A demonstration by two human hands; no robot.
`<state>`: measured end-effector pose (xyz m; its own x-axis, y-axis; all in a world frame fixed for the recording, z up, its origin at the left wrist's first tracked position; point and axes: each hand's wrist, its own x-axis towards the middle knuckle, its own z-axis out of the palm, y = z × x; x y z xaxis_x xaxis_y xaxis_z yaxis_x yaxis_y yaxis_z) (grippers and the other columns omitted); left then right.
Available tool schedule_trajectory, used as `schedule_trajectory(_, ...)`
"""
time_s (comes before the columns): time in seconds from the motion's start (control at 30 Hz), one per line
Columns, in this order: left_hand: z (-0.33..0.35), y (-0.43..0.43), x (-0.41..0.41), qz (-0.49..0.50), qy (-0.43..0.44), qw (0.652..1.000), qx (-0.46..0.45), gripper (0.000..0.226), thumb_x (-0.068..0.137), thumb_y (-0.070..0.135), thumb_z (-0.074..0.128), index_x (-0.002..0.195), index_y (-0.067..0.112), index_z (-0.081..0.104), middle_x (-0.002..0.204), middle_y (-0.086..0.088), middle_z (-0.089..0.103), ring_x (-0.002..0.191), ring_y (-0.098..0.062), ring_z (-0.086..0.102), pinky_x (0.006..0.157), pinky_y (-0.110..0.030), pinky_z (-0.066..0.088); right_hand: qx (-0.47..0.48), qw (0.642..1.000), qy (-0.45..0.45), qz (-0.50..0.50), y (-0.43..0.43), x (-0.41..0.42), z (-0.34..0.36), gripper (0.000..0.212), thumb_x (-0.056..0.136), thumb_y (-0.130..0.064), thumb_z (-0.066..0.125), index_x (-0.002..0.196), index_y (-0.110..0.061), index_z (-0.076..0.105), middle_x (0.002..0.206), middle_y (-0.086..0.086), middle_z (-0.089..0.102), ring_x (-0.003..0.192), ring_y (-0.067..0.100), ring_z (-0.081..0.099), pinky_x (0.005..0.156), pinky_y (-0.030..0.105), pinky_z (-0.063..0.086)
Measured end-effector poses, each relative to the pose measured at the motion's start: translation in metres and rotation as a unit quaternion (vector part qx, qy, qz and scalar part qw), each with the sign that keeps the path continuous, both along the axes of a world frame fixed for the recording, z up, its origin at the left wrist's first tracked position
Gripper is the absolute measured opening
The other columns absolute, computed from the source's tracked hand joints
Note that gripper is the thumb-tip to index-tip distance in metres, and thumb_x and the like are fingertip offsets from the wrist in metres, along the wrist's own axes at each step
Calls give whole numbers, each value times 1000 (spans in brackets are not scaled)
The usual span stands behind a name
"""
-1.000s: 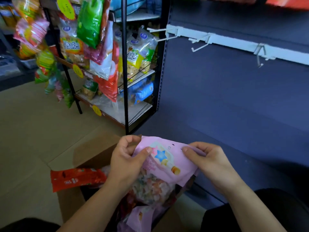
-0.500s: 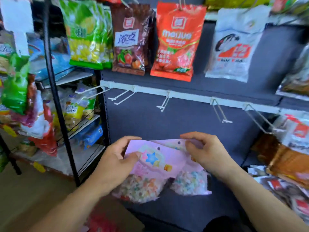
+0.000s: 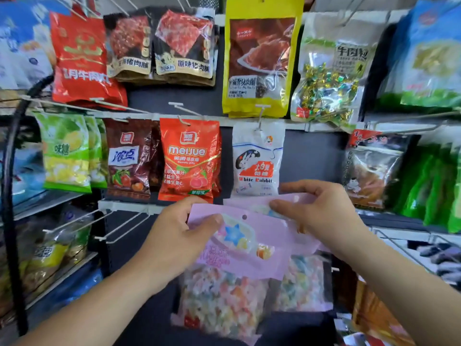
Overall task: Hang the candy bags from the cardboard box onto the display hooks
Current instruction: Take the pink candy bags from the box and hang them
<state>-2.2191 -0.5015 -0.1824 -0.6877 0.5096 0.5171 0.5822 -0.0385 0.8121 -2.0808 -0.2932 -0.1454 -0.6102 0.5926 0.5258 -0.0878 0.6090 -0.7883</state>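
I hold two pink candy bags with clear windows full of pastel sweets, up in front of the display wall. My left hand pinches the top left corner of the front pink bag, thumb on its face near the hang hole. My right hand pinches the top of the rear pink bag, which sits behind and to the right. Bare white display hooks jut out at lower left. The cardboard box is out of view.
Hanging bags fill the wall: a red meijue bag, a white White Rabbit bag, green and brown bags to the left, a yellow bag above. A black wire rack stands at left. More bare hooks at right.
Both hands lifted the pink bags from the box up to the display wall, and my view rose with them. The two bags have slid apart, the rear one shifting right.
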Motion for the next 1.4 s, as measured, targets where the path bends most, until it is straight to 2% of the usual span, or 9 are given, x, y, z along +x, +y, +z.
schedule_trajectory(0.17,28,18,0,-5,20,999,-29,14,93,20,72,79,19,70,80,3,76,55,0,62,48,-19,44,-17,1000,14,13,18,-4,23,14,81,-18,87,74,-13,76,50,-9,62,37,3,48,39,14,38)
schedule_trajectory(0.43,77,50,-2,-38,78,996,-23,10,91,20,73,81,21,73,85,7,77,79,-7,73,63,-25,53,-7,997,70,-33,65,10,75,14,81,-24,88,79,-17,77,74,16,78,54,38,70,56,48,62)
schedule_trajectory(0.6,92,82,1,-65,80,995,4,12,92,20,73,80,22,73,79,1,77,61,-24,65,55,-26,44,22,994,72,-76,92,18,94,13,81,-27,88,79,-20,77,76,16,78,60,41,72,57,53,61)
schedule_trajectory(0.73,94,102,6,-76,72,994,16,16,93,14,71,78,16,74,65,13,71,46,-4,51,46,-14,38,7,992,102,-72,109,17,105,17,83,-25,86,84,-12,74,80,21,77,60,34,69,58,47,60)
schedule_trajectory(0.87,94,119,6,-90,62,993,40,14,94,19,71,80,18,74,80,3,78,74,-42,67,56,-34,47,-3,993,100,-70,118,14,114,19,86,-21,83,87,-6,72,73,16,75,55,24,68,52,37,57)
schedule_trajectory(0.97,97,127,7,-93,60,993,47,10,94,24,72,84,20,73,85,-3,78,84,-45,68,59,-50,55,-29,997,56,-36,127,16,118,13,89,-16,80,85,-6,74,59,5,66,44,14,59,43,22,46)
schedule_trajectory(1.07,101,131,5,-105,54,992,48,10,94,25,71,85,21,73,89,-10,77,87,-49,69,70,-65,57,-29,999,36,-22,135,18,121,9,89,-16,79,83,-9,77,57,4,55,47,17,46,44,22,40)
schedule_trajectory(1.23,103,134,4,-118,33,991,51,8,93,25,72,87,21,75,90,-13,78,81,-52,66,60,-43,52,-40,999,14,-1,137,20,127,9,92,-5,73,84,-5,75,47,-4,59,39,8,51,36,16,39)
schedule_trajectory(1.4,106,141,5,-129,18,990,61,6,92,22,74,87,19,77,90,-13,78,90,-53,67,70,-53,59,21,998,-13,-55,156,1,116,16,93,-17,74,78,-17,77,62,1,66,53,15,56,45,19,44)
